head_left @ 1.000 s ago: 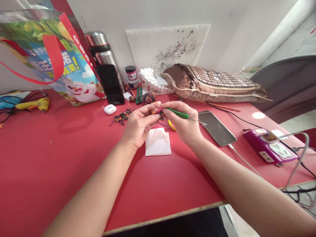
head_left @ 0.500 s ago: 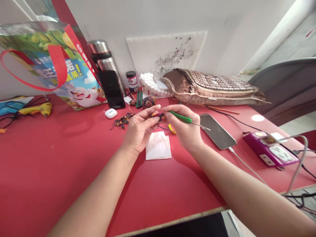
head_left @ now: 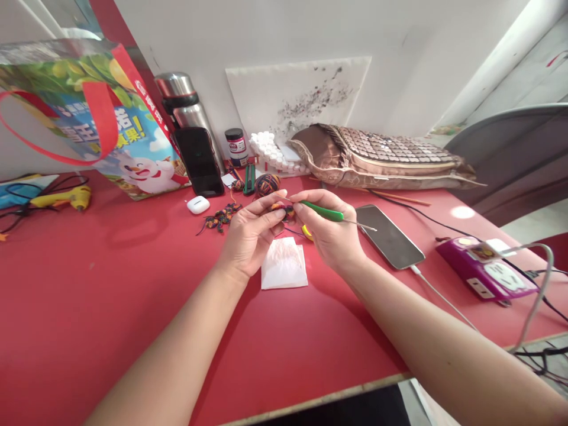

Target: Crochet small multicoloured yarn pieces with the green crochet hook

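My left hand (head_left: 252, 232) pinches a small piece of multicoloured crochet work (head_left: 279, 208) between thumb and fingers. A crochet hook with a green handle (head_left: 325, 211) is gripped in my right hand (head_left: 336, 236), its thin tip pointing left at the yarn. A second thin metal end sticks out to the right, over the phone. Just behind the hands sits a multicoloured ball of yarn (head_left: 267, 184). Left of them lies a knotted multicoloured yarn piece (head_left: 222, 218). Below the hands is a folded white paper (head_left: 284, 266), and a yellow ring-shaped thing (head_left: 306, 232) shows partly by my right palm.
A phone (head_left: 390, 236) on a cable and a purple power strip (head_left: 486, 269) lie to the right. Behind stand a steel flask (head_left: 181, 94), an upright black phone (head_left: 199, 161), a jar (head_left: 236, 147) and a brown bag (head_left: 381, 157). A white earbud case (head_left: 197, 205) lies left.
The view has shifted very slightly. Both hands keep nearly the same pose, with the hook still at the crochet work.
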Available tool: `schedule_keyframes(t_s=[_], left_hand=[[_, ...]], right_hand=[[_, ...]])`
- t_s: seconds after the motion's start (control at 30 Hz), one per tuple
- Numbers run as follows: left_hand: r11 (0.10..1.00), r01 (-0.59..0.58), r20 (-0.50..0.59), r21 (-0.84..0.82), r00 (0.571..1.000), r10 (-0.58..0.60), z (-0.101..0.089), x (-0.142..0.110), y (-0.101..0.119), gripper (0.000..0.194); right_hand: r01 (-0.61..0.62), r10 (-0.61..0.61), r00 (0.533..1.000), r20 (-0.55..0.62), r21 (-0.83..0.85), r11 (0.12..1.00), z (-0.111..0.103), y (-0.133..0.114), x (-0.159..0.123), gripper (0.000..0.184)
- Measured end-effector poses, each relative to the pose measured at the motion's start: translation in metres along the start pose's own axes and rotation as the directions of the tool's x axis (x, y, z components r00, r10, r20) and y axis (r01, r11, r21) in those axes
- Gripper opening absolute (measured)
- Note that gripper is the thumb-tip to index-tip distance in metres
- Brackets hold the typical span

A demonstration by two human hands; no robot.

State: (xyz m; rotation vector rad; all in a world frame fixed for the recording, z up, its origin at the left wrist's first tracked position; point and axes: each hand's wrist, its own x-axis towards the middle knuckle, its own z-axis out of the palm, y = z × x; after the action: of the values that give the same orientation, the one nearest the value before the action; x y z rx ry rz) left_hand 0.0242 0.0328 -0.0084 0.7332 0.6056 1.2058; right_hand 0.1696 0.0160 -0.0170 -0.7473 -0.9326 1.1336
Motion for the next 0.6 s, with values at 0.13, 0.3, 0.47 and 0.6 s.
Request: schedule_keyframes(t_s=[0.13, 0.3, 0.47, 0.6], left_hand=[[0.999, 0.035, -0.063, -0.008, 0.997, -0.035, -0.001, 0.001, -0.001, 0.033], [0.997, 0.049, -0.128, 0.056, 0.991, -0.042, -0.006, 0.003, -0.001, 0.030], [0.995, 0.035, -0.146, 0.096, 0.989, -0.020, -0.008, 0.005, 0.000, 0.030], [0.994, 0.043, -0.171, 0.099, 0.985, -0.026, -0.008, 0.004, 0.000, 0.031]], right_hand=[[-0.065, 0.066, 0.998, -0.015, 0.047, 0.997, -0.001, 0.004, 0.002, 0.017], [-0.155, 0.159, 0.987, -0.027, 0.122, 0.980, -0.007, 0.013, 0.006, 0.020], [-0.216, 0.218, 0.976, 0.006, 0.150, 0.965, -0.011, 0.018, 0.008, 0.027], [-0.238, 0.239, 0.971, 0.011, 0.157, 0.958, -0.013, 0.021, 0.008, 0.028]])
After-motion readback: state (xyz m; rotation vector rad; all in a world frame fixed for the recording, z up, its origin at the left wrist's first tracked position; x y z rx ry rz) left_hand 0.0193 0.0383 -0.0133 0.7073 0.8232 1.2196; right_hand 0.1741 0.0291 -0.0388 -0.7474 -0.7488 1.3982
